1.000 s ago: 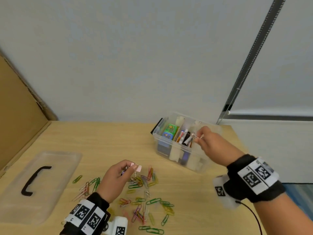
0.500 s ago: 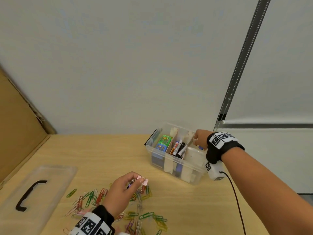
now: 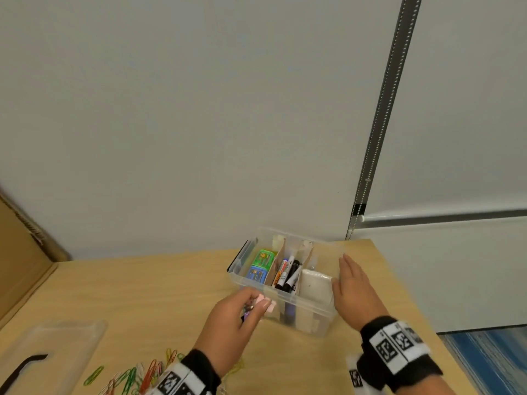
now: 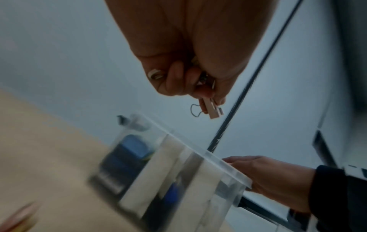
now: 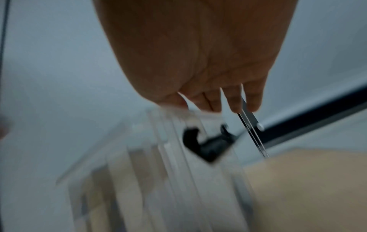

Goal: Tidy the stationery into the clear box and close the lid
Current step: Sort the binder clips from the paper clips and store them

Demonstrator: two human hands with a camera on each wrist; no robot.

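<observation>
The clear box (image 3: pixel 306 305) stands open on the wooden table, holding green and blue packets, markers (image 3: pixel 288 273) and cardboard dividers. My left hand (image 3: pixel 242 312) hovers at the box's near left wall and pinches pink binder clips (image 3: pixel 266 303), also seen in the left wrist view as binder clips (image 4: pixel 212 109) above the box (image 4: pixel 178 180). My right hand (image 3: pixel 352 286) lies flat with straight fingers against the box's right end, holding nothing; the right wrist view shows those fingers (image 5: pixel 234 102) by the black latch (image 5: pixel 206 144).
The clear lid (image 3: pixel 48 354) with its black handle lies at the table's near left. Several coloured paper clips (image 3: pixel 134 377) are scattered beside my left wrist. A cardboard panel (image 3: pixel 20 258) stands along the left edge. The table ends just right of the box.
My left hand has lifted the binder clips from the paper clip pile up to the box. My right hand has left the box's inside and now rests flat on its right end.
</observation>
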